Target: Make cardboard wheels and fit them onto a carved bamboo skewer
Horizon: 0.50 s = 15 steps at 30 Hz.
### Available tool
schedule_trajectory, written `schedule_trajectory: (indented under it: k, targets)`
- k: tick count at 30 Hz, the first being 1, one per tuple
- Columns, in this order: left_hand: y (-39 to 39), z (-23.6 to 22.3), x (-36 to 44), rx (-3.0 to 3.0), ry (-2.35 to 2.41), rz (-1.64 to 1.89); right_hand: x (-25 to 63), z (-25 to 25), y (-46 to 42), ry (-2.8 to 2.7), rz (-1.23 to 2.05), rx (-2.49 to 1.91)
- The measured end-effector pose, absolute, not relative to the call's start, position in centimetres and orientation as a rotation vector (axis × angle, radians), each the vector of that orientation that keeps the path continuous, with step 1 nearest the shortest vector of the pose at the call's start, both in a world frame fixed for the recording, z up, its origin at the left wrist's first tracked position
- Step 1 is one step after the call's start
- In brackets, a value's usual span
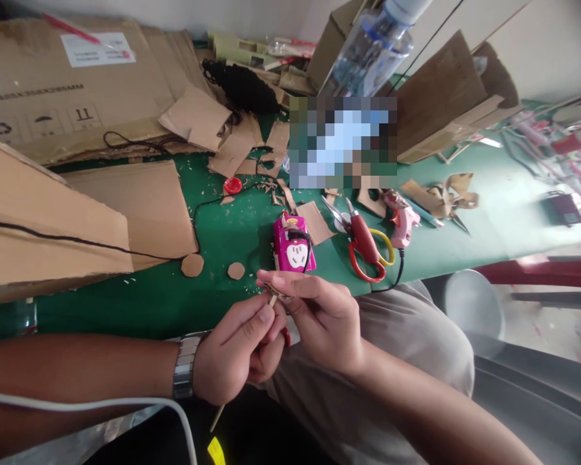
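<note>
My left hand (235,345), with a metal-band watch (186,365) at the wrist, is closed around a thin wooden stick (217,418). The stick's tail slants out below the fist, and its upper end meets a small brown piece (278,292) that looks like a cardboard disc seen edge-on. My right hand (326,316) pinches that piece between thumb and fingers. Part of a red item (285,337) shows behind the left fingers; its kind is hidden. Just beyond the hands are a magenta power socket (283,242) and two cut cardboard discs (236,270) (192,265).
On the green table (223,226) lie scissors (363,248), a pink glue gun (404,223), a red cap (232,186) and cardboard scraps. Large cardboard (33,213) stands at left. A plastic bottle (363,51) stands at the back. A white cable (101,405) crosses my left arm.
</note>
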<state>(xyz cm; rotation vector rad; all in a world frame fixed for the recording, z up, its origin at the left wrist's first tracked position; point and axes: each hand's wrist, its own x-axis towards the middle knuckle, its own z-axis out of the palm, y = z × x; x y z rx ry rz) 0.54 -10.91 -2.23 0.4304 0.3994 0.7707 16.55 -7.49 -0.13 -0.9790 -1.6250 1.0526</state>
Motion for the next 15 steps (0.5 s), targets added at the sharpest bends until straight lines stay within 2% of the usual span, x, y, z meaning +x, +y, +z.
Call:
schedule_trajectory:
  k: [15]
  targets:
    - [-10.78, -1.92, 0.49, 0.434, 0.418, 0.746, 17.05, -0.15, -7.15, -1.676, 1.055, -0.926]
